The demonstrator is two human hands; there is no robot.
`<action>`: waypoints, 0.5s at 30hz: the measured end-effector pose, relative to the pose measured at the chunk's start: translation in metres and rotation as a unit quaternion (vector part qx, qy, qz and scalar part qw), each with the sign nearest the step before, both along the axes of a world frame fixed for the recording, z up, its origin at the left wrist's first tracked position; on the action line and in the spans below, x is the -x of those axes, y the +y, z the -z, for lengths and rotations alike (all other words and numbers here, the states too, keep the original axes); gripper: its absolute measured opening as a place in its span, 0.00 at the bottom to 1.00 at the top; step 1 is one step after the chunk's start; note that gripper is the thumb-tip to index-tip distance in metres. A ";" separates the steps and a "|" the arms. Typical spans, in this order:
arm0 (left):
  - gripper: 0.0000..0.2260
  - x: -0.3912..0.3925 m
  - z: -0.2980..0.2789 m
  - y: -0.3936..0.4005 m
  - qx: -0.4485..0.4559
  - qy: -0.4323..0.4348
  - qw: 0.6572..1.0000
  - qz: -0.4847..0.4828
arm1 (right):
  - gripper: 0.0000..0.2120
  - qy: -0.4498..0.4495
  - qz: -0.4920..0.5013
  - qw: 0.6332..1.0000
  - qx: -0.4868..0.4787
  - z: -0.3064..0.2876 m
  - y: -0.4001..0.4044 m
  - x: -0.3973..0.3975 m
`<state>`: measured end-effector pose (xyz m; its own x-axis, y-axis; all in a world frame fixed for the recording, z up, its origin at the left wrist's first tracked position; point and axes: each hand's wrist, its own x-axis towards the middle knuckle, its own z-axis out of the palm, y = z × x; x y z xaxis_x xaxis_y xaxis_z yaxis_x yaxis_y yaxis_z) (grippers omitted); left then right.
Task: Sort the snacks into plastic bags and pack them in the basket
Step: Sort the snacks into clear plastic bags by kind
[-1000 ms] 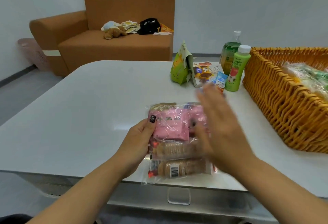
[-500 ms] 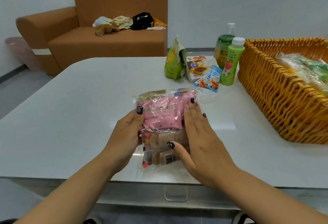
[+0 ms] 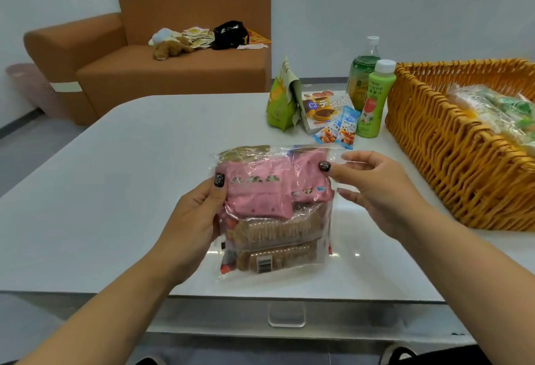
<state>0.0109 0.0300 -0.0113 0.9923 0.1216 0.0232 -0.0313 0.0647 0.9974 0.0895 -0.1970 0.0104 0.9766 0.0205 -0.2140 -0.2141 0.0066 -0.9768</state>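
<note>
Holding the plastic bag [image 3: 275, 211] of snacks just above the table [image 3: 115, 191], the left hand [image 3: 192, 220] grips its left edge, thumb on front, while the right hand [image 3: 373, 188] pinches the top right corner. Sealing should go well if the person presses along the top strip, then lifts it to the basket [image 3: 451, 167] right of that hand.

The clear plastic bag [image 3: 275, 208] was stuffed with pink snack packs [image 3: 260, 191] up top and brown biscuit sleeves [image 3: 275, 257] below, held up off the tabletop near its front edge. The wicker basket [image 3: 451, 156] sat off to the right with other bagged snacks [image 3: 498, 112] already in it.
</note>
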 end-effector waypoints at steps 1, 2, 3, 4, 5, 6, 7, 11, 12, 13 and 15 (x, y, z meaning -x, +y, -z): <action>0.16 0.001 -0.002 0.002 0.015 0.000 1.000 -0.004 | 0.24 0.026 -0.046 0.998 -0.015 -0.003 -0.001 -0.001; 0.16 0.001 -0.004 0.004 0.030 0.000 1.000 -0.007 | 0.22 0.039 -0.096 0.994 -0.028 -0.005 -0.003 0.000; 0.16 0.002 -0.006 0.006 0.044 0.002 0.999 -0.011 | 0.19 0.037 -0.138 0.989 -0.038 -0.007 -0.004 0.000; 0.16 0.003 -0.008 0.009 0.055 0.007 0.998 -0.017 | 0.16 0.023 -0.167 0.985 -0.046 -0.009 -0.005 0.002; 0.16 0.003 -0.010 0.011 0.064 0.011 0.998 -0.026 | 0.13 0.003 -0.184 0.981 -0.055 -0.010 -0.006 0.003; 0.16 0.003 -0.010 0.013 0.074 0.014 0.996 -0.038 | 0.12 -0.016 -0.193 0.979 -0.063 -0.011 -0.006 0.005; 0.16 0.004 -0.011 0.016 0.086 0.016 0.995 -0.049 | 0.12 -0.034 -0.199 0.977 -0.068 -0.012 -0.006 0.006; 0.17 0.004 -0.012 0.022 0.109 0.031 0.990 -0.084 | 0.12 -0.086 -0.210 0.973 -0.030 -0.014 -0.002 0.011; 0.17 0.003 -0.012 0.023 0.111 0.033 0.989 -0.087 | 0.11 -0.090 -0.208 0.974 -0.027 -0.015 0.000 0.012; 0.18 0.003 -0.013 0.023 0.111 0.036 0.989 -0.090 | 0.11 -0.094 -0.204 0.974 -0.027 -0.015 0.001 0.011; 0.19 0.003 -0.017 0.024 0.100 0.042 0.990 -0.092 | 0.10 -0.104 -0.196 0.975 -0.030 -0.014 0.005 0.012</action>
<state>0.0084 0.0540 0.0053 0.9505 0.2937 -0.1012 0.0217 0.2621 0.9648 0.0775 -0.1919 0.0246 0.9137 0.4065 0.0012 -0.0084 0.0218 -0.9997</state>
